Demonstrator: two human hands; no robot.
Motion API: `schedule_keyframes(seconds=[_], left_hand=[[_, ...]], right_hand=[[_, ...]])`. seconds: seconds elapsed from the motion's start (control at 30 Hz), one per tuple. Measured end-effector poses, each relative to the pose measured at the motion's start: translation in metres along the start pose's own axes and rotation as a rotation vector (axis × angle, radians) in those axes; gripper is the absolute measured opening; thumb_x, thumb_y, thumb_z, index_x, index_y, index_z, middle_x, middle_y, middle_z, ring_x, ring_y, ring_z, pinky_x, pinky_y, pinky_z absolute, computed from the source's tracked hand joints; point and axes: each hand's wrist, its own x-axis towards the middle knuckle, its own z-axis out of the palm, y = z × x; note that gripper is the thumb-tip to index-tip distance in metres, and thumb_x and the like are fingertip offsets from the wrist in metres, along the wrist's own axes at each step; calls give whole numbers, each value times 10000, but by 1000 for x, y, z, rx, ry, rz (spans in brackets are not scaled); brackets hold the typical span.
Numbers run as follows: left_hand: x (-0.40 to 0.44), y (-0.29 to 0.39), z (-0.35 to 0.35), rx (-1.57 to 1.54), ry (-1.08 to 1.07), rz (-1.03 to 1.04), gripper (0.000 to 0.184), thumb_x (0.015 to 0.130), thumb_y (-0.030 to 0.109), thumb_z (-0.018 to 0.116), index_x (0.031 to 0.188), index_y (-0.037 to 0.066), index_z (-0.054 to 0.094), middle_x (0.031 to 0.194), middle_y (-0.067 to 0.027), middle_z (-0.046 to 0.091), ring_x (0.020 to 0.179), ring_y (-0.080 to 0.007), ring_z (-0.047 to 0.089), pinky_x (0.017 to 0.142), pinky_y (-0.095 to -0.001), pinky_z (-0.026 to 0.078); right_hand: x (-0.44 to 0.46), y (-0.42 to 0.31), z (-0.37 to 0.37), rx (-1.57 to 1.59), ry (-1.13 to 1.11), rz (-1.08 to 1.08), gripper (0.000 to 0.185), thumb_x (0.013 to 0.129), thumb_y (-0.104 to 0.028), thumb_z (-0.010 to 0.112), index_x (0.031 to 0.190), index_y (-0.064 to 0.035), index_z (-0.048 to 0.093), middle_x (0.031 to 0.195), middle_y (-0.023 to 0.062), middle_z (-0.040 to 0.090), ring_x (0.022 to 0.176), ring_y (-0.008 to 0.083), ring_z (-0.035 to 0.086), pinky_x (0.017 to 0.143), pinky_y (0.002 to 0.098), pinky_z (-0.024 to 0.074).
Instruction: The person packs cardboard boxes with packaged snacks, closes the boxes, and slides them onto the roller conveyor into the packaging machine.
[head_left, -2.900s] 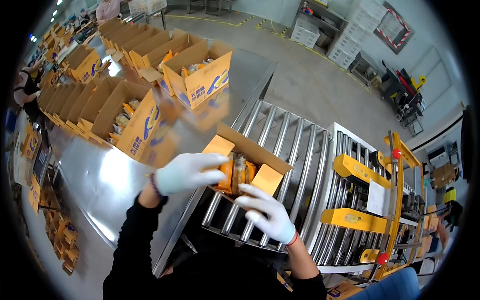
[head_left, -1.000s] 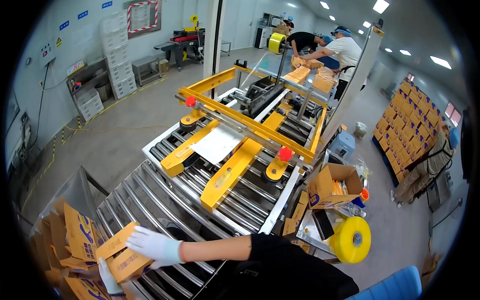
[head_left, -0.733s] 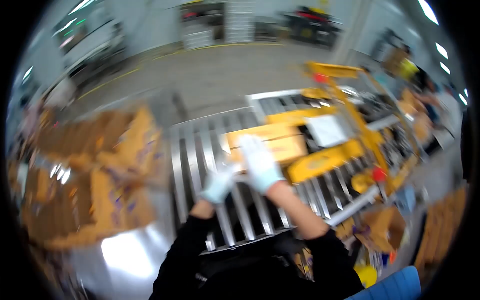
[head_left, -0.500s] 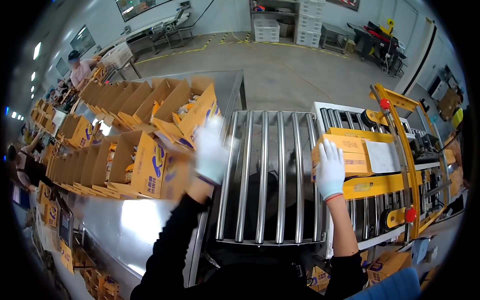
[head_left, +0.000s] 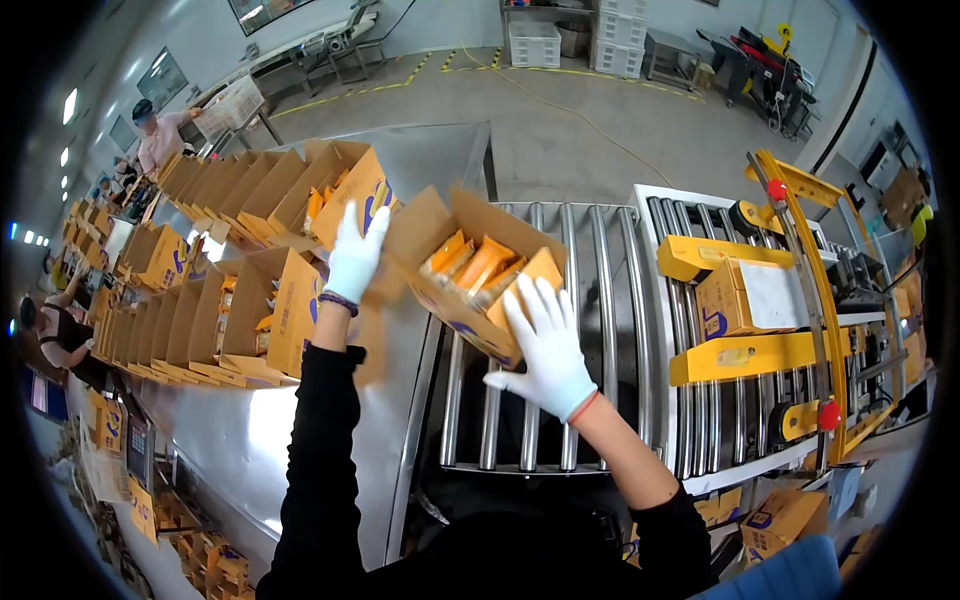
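Two gloved grips lie nearest. The right grip (head_left: 545, 345) spreads its fingers against the near right side of an open cardboard carton (head_left: 452, 305), not closed round it; the left grip (head_left: 355, 258) has parted fingers just beside the left wall, and whether it touches I cannot tell. The carton sits tilted over the border between the steel bench (head_left: 200, 430) and the roller conveyor (head_left: 608, 310), orange packets (head_left: 490, 260) inside, one side flap (head_left: 543, 270) raised. The step in hand looks like passing this carton from bench to rollers; next, I judge, it calls for a level base and flaps folded in over the packets. Its underside is hidden, its left edge is blurred, and the print on its near wall is too slanted to read.

Beyond, rows of open cartons (head_left: 297, 315) stand on the bench, most contents masked by cardboard. Rightward, between yellow guide bars (head_left: 745, 357), another carton (head_left: 722, 300) is partly covered by a white sheet (head_left: 770, 293). Far left, a person in pink (head_left: 160, 145) is too small for their handiwork to be clear.
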Motion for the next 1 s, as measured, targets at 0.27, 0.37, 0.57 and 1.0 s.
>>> schedule_keyframes(seconds=[0.27,0.37,0.57,1.0], left_hand=[[-23,31,73,315,-347,1008,356,945,200,646,1264,42,653,1047,-125,709,916,-362,660,896,-431,537],[-35,67,84,267,-237,452,498,936,324,712,1300,-4,622,1191,-176,689,1054,-345,662,952,-417,530],[-49,42,84,-745,-700,-314,651,1006,394,665,1410,-96,520,1259,-197,675,1146,-243,648,997,-353,519],[-48,86,38,36,-180,175,364,886,162,667,1206,-9,643,1071,-181,686,1016,-354,675,888,-432,567]], right_hand=[[31,61,-5,331,-171,26,472,871,-248,747,1293,-57,660,1280,189,659,1262,375,578,1139,476,395],[52,44,-20,-272,76,2,803,775,-269,828,1446,13,486,1485,203,490,1400,386,433,1204,513,304],[-9,37,-6,-291,-182,80,1032,678,-283,899,1529,-1,387,1505,188,463,1443,347,398,1263,546,210],[-42,154,-57,-582,59,210,917,814,-319,764,1547,30,338,1577,225,391,1487,381,328,1267,498,194]])
